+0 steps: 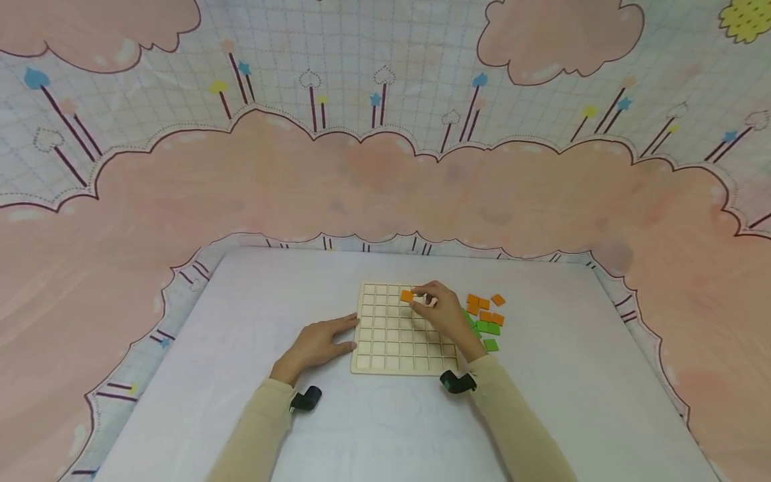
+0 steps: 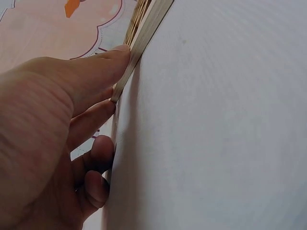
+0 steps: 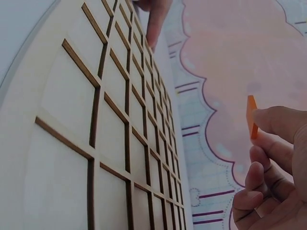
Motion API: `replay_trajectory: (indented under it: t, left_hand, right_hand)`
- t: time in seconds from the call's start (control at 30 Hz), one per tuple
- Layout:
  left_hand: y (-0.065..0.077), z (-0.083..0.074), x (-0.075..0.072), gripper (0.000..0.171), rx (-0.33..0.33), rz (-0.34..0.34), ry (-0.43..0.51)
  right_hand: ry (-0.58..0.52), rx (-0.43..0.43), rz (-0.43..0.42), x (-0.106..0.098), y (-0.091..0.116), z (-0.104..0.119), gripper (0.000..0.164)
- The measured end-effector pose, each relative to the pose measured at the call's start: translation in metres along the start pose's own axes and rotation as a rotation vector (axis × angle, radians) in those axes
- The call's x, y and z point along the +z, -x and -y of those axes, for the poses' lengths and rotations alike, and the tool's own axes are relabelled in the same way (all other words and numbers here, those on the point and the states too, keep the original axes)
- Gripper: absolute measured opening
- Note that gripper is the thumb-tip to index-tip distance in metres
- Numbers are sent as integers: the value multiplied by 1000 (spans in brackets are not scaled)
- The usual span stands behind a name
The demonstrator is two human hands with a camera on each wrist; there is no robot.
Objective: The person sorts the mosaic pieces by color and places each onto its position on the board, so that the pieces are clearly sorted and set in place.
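A thin orange square tile (image 1: 407,296) is pinched between the thumb and index finger of my right hand (image 1: 442,311), over the far part of a pale wooden grid board (image 1: 385,369). In the right wrist view the tile shows edge-on, held above the grid, whose visible squares hold no tiles. My left hand (image 1: 319,341) rests at the board's left side, fingertips and thumb against its edge. The left wrist view shows that wooden edge (image 2: 144,43) at the thumb tip, with the other fingers loosely bent below.
Loose orange tiles (image 1: 484,304) lie right of the board, with several green tiles (image 1: 490,345) nearer, partly behind the right wrist. A white cloth covers the table (image 1: 271,288). A cloud-patterned backdrop (image 1: 361,187) rises behind it.
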State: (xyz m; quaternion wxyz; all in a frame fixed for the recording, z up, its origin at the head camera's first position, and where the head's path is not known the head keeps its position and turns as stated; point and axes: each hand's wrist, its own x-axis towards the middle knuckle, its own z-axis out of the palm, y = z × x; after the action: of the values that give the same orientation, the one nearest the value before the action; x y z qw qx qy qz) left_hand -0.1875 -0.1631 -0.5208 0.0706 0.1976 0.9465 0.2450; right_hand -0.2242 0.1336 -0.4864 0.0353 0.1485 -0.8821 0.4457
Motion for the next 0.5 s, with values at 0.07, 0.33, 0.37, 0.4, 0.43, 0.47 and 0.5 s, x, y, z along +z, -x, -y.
replay_trajectory:
  t: [0.07,0.33,0.37,0.4,0.43,0.47,0.5]
  left_hand:
    - [0,0,0,57,-4,4,0]
    - [0,0,0,58,-23,13,13]
    - [0,0,0,58,-25,14,15]
    - [0,0,0,58,-26,16,16]
    - [0,0,0,58,-25,14,16]
    - [0,0,0,58,-24,14,16]
    - [0,0,0,57,-24,16,14]
  right_hand:
    - [-8,-1,3,3,-1,2,26]
    - [-11,44,29,19,-7,4,26]
    - [-11,56,32,21,-8,4,26]
    - [-11,65,35,23,-9,5,26]
    - [-9,71,38,24,-9,6,26]
    - [-7,78,44,26,-10,7,26]
    - [-5,77,48,27,-10,8,26]
